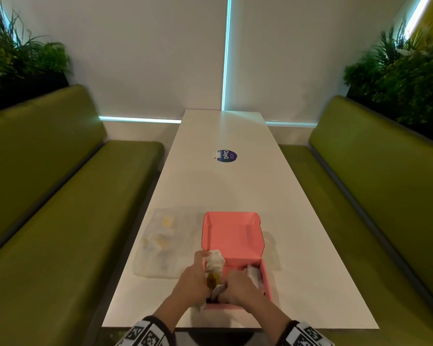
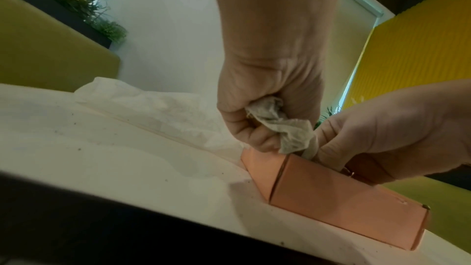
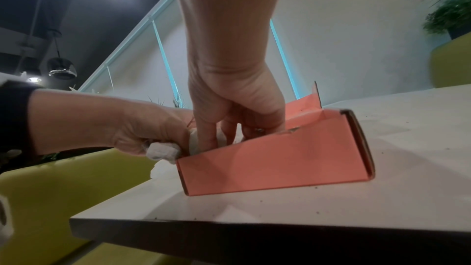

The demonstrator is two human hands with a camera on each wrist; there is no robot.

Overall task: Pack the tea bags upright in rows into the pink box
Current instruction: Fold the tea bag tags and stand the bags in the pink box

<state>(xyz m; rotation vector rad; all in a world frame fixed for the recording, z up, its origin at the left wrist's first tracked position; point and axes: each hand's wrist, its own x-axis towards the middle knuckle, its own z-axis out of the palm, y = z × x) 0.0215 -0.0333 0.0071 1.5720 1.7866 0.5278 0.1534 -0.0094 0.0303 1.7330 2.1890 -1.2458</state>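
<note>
1. One pink box [image 1: 235, 236] stood open at the near end of the white table [image 1: 225, 186], its lid raised toward the far end. One clear plastic bag [image 1: 164, 243] with a few yellowish tea bags inside lay just beside the box, toward the table's left edge. The tea bags in my grip and in the box were too crumpled to count.
2. My left hand [image 1: 193, 283] was curled tight round a bunch of tea bags [image 1: 214, 264] over the box's near-left corner, white paper sticking out above and below my fist.
3. My right hand [image 1: 238, 287] reached into the box with fingers [image 3: 207, 134] pointing down among the white bags there; whether they pinched one, I cannot tell.
4. More white tea bags [image 1: 254, 274] stood along the box's right wall.
5. A round blue sticker [image 1: 226, 156] sat mid-table, well apart; green benches [image 1: 60, 196] flanked both long edges.
</note>
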